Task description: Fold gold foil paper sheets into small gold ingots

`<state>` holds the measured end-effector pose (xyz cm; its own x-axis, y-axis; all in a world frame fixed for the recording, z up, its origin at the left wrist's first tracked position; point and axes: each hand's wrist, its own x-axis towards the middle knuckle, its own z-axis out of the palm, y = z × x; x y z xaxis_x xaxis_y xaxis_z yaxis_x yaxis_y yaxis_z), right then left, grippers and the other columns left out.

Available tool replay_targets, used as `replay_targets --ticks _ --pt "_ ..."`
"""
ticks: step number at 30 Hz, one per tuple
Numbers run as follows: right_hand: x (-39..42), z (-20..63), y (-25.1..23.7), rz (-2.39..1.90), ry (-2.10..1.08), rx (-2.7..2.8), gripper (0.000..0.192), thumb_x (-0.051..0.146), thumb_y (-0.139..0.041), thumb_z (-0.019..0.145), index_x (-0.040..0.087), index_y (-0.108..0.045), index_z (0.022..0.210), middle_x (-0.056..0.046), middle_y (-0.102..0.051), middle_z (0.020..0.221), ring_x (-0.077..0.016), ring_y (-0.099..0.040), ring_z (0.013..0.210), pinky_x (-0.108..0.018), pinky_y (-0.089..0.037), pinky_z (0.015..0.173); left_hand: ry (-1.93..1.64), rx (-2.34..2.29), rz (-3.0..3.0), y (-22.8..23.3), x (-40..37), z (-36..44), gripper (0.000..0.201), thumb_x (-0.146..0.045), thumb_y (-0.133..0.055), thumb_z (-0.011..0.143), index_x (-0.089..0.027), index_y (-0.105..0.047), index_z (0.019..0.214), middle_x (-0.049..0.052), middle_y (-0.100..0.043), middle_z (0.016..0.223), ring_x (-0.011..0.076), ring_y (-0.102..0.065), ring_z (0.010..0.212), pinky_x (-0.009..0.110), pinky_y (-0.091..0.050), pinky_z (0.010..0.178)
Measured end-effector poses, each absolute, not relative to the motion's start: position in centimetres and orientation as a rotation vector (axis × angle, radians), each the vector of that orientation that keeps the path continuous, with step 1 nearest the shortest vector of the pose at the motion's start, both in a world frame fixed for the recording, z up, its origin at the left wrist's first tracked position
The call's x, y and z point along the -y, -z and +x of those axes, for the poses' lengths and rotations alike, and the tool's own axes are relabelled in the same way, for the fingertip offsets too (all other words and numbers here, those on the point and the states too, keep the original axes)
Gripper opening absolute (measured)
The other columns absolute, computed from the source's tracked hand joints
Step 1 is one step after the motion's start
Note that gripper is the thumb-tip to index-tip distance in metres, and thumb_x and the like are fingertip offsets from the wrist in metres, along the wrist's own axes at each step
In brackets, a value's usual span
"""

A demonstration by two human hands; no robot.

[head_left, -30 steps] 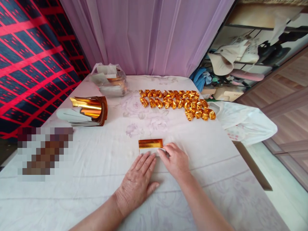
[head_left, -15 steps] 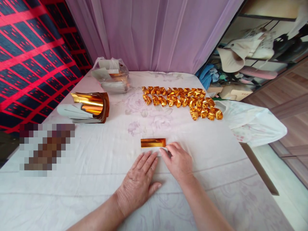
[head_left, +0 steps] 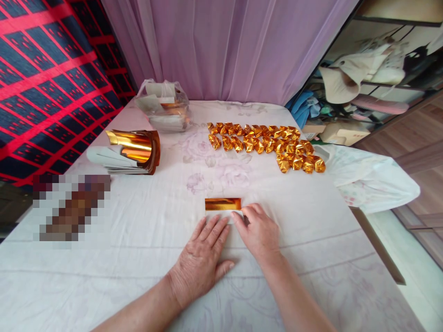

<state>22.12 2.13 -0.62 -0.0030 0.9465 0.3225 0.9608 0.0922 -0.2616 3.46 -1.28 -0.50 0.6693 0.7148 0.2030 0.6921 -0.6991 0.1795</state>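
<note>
Pressing a shiny gold foil strip (head_left: 223, 204) flat on a white cloth-covered table (head_left: 138, 240).

The left hand (head_left: 204, 258) is lying palm down, fingers slightly spread, tips touching the strip's pale near edge; the right hand (head_left: 260, 230) is pinching its right end with bunched fingertips. The narrow, glossy rectangle is lying near the table's middle, long axis running left to right. Farther off, crinkled gold folded pieces (head_left: 266, 145) are sitting in rows at the right, and a curled stack of foil sheets (head_left: 129, 152) is resting at the left.

This is a room in a home, with a purple curtain (head_left: 221, 46), a cloth-covered table (head_left: 138, 240), and shelves (head_left: 374, 78) of clothes and hats.
</note>
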Motion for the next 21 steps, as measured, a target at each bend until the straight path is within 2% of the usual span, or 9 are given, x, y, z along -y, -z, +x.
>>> replay_targets --ticks 14,21 --pt "-2.17 21.94 0.65 -1.904 0.048 1.924 0.043 0.051 -0.043 0.097 0.022 -0.059 0.068 -0.003 -0.063 0.078 -0.013 -0.053 0.062 -0.027 -0.028 0.054 -0.391 -1.176 2.754 0.53 1.21 3.46 0.068 -0.057 -0.043 0.093 -0.015 -0.039 0.146 0.013 -0.042 0.152 0.0294 -0.034 0.142 0.05 -0.024 0.118" --pt "-2.2 21.92 0.76 -1.915 0.025 1.898 0.034 0.048 -0.047 0.094 0.022 -0.061 0.076 -0.005 -0.065 0.086 -0.014 -0.055 0.065 -0.027 -0.031 0.055 -0.39 -1.186 2.764 0.5 1.22 3.45 0.068 -0.058 -0.044 0.093 -0.014 -0.042 0.144 0.012 -0.043 0.151 0.0294 -0.034 0.142 0.049 -0.022 0.119"
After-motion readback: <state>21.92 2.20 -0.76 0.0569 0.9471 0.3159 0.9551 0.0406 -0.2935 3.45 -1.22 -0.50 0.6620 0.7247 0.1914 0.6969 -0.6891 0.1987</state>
